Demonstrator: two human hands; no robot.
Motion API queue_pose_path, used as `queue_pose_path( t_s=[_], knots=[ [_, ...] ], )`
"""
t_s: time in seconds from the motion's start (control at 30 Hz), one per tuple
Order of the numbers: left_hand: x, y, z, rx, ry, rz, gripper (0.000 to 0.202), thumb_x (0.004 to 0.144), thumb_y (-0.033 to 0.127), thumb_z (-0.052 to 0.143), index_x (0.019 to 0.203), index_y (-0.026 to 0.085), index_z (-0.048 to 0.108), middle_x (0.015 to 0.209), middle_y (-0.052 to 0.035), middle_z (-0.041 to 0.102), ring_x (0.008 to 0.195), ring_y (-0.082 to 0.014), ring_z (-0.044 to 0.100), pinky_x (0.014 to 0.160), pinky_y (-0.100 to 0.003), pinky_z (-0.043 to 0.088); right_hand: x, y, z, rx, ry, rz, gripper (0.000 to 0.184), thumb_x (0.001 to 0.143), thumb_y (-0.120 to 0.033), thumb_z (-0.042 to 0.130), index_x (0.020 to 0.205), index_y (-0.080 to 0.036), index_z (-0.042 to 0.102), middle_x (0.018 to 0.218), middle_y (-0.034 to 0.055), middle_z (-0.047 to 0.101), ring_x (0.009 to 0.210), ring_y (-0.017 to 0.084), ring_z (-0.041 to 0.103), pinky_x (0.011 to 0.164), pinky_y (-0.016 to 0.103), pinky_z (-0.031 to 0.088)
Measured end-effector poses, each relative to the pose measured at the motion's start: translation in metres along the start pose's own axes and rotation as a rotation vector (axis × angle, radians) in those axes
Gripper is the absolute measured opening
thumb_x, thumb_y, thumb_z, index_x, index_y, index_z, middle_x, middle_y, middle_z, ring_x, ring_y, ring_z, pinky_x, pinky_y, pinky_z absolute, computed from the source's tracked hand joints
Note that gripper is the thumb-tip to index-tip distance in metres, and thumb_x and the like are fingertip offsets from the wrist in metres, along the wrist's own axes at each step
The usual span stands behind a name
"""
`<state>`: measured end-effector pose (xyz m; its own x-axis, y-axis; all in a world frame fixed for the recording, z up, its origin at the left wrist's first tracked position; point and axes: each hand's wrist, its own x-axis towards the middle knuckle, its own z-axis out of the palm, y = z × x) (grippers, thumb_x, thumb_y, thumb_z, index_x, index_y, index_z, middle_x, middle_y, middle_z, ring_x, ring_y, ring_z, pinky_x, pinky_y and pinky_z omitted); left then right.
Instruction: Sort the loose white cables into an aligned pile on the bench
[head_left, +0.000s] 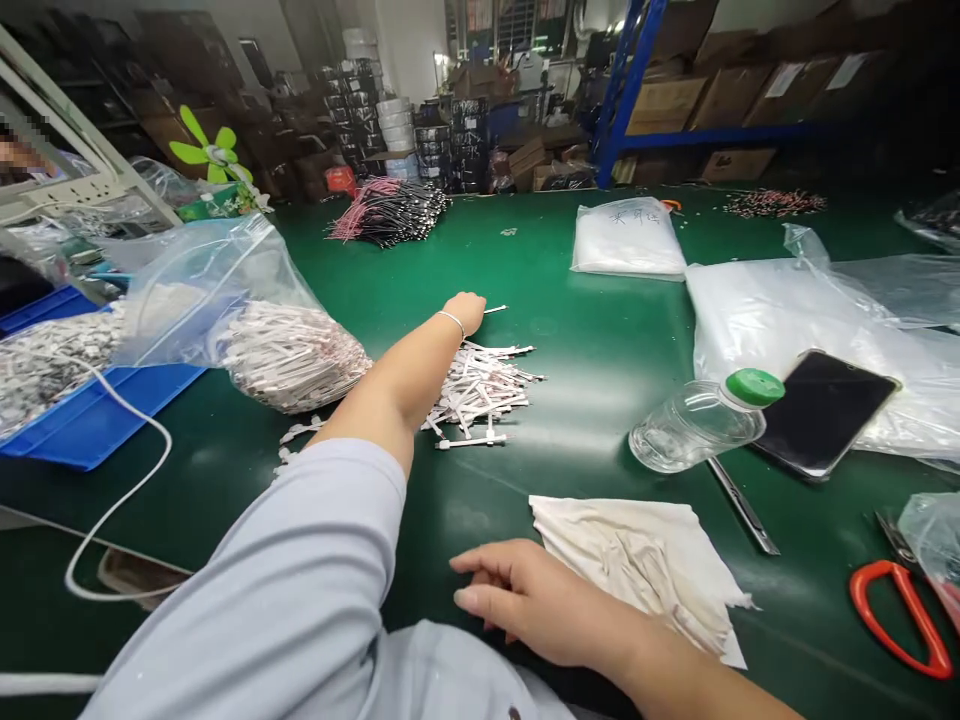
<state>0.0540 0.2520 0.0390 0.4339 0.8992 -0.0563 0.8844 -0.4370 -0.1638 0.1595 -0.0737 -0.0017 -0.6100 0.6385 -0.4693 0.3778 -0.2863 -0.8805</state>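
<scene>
My left hand (465, 312) is stretched forward over the green table, just beyond a loose pile of short white cables (484, 390). Its fingers are curled closed and partly hidden from me. One short white cable (496, 309) sticks out at the right side of that hand, seemingly pinched in it. Close to my body, my right hand (517, 598) hovers over or rests at the table edge, thumb and forefinger apart, holding nothing. A crumpled white cloth (637, 560) lies beside the right wrist. Left of the pile, a clear zip bag (289, 350) is full of similar white cables.
A blue tray (97, 425) of small white parts stands left, crossed by a white cord (161, 455). At right are a green-capped bottle (697, 425), a dark tablet (825, 410), a cutter knife (742, 507), red-handled scissors (904, 610) and plastic bags (630, 240). Black-and-pink wires (390, 212) lie farther back.
</scene>
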Motion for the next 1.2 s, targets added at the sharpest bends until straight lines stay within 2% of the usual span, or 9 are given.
queue_pose_path(
  t_s=[0.13, 0.23, 0.3, 0.4, 0.5, 0.63, 0.77, 1.0, 1.2],
  knots=[
    [0.013, -0.002, 0.010, -0.023, -0.084, -0.029, 0.038, 0.072, 0.009, 0.055, 0.107, 0.006, 0.070, 0.106, -0.0210, 0.069, 0.098, -0.0273, 0.064, 0.084, -0.030, 0.047, -0.002, -0.002, -0.002, -0.066, 0.033, -0.064, 0.045, 0.087, -0.038, 0.057, 0.125, -0.015, 0.066, 0.083, 0.0061, 0.070, 0.070, 0.015, 0.059, 0.063, 0.025, 0.047],
    [-0.001, -0.017, 0.002, -0.066, -0.137, -0.027, 0.038, 0.068, 0.012, 0.057, 0.102, 0.011, 0.073, 0.096, -0.0125, 0.072, 0.089, -0.0218, 0.065, 0.077, -0.025, 0.046, -0.002, -0.002, -0.003, -0.078, 0.043, -0.077, 0.045, 0.087, -0.038, 0.056, 0.124, -0.014, 0.066, 0.087, 0.0069, 0.072, 0.075, 0.017, 0.062, 0.067, 0.027, 0.048],
    [-0.024, -0.032, -0.008, -0.089, -0.149, -0.024, 0.039, 0.068, 0.014, 0.056, 0.104, 0.014, 0.072, 0.095, -0.0079, 0.072, 0.084, -0.0190, 0.064, 0.072, -0.023, 0.044, -0.001, -0.001, -0.002, -0.075, 0.041, -0.072, 0.046, 0.088, -0.038, 0.055, 0.126, -0.015, 0.065, 0.090, 0.0074, 0.072, 0.077, 0.018, 0.063, 0.067, 0.027, 0.049],
    [-0.076, -0.053, -0.020, -0.093, -0.145, 0.028, 0.035, 0.068, 0.013, 0.054, 0.099, 0.015, 0.071, 0.090, -0.0043, 0.072, 0.080, -0.0166, 0.062, 0.067, -0.022, 0.042, 0.001, 0.002, -0.001, -0.066, 0.024, -0.053, 0.047, 0.088, -0.039, 0.054, 0.128, -0.015, 0.063, 0.091, 0.0075, 0.072, 0.077, 0.018, 0.064, 0.066, 0.027, 0.050],
    [-0.137, -0.060, -0.015, -0.118, -0.128, 0.126, 0.029, 0.075, 0.015, 0.050, 0.096, 0.016, 0.070, 0.090, -0.0022, 0.072, 0.081, -0.0146, 0.063, 0.069, -0.020, 0.042, 0.001, 0.004, 0.001, -0.050, 0.013, -0.023, 0.046, 0.089, -0.039, 0.054, 0.127, -0.016, 0.063, 0.090, 0.0070, 0.070, 0.071, 0.016, 0.064, 0.062, 0.026, 0.050],
    [-0.189, -0.045, 0.015, 0.000, -0.075, 0.267, 0.027, 0.084, 0.015, 0.046, 0.096, 0.018, 0.070, 0.092, -0.0064, 0.070, 0.088, -0.0173, 0.063, 0.075, -0.024, 0.044, 0.000, 0.003, 0.002, -0.046, 0.031, -0.005, 0.044, 0.089, -0.038, 0.054, 0.126, -0.017, 0.064, 0.089, 0.0066, 0.069, 0.069, 0.013, 0.061, 0.058, 0.023, 0.050],
    [-0.202, -0.030, 0.033, 0.144, -0.018, 0.369, 0.025, 0.082, 0.004, 0.046, 0.092, 0.011, 0.069, 0.091, -0.0137, 0.069, 0.089, -0.0206, 0.062, 0.076, -0.028, 0.045, -0.001, 0.001, 0.002, -0.035, 0.028, 0.007, 0.044, 0.089, -0.037, 0.055, 0.127, -0.016, 0.063, 0.092, 0.0069, 0.068, 0.073, 0.012, 0.062, 0.057, 0.020, 0.050],
    [-0.223, -0.021, 0.013, 0.163, -0.055, 0.266, 0.018, 0.084, 0.015, 0.050, 0.083, 0.013, 0.068, 0.083, -0.0117, 0.068, 0.087, -0.0232, 0.061, 0.074, -0.031, 0.045, -0.001, -0.001, 0.001, -0.058, 0.030, -0.008, 0.043, 0.090, -0.034, 0.055, 0.128, -0.014, 0.062, 0.092, 0.0074, 0.069, 0.072, 0.011, 0.062, 0.057, 0.019, 0.051],
    [-0.233, 0.032, 0.010, 0.020, -0.069, 0.301, 0.028, 0.088, 0.013, 0.041, 0.094, 0.012, 0.068, 0.090, -0.0135, 0.069, 0.091, -0.0238, 0.062, 0.079, -0.032, 0.046, -0.001, 0.001, 0.002, -0.057, 0.044, -0.044, 0.041, 0.090, -0.032, 0.055, 0.125, -0.013, 0.063, 0.088, 0.0064, 0.068, 0.071, 0.011, 0.061, 0.057, 0.019, 0.051]
  ],
)
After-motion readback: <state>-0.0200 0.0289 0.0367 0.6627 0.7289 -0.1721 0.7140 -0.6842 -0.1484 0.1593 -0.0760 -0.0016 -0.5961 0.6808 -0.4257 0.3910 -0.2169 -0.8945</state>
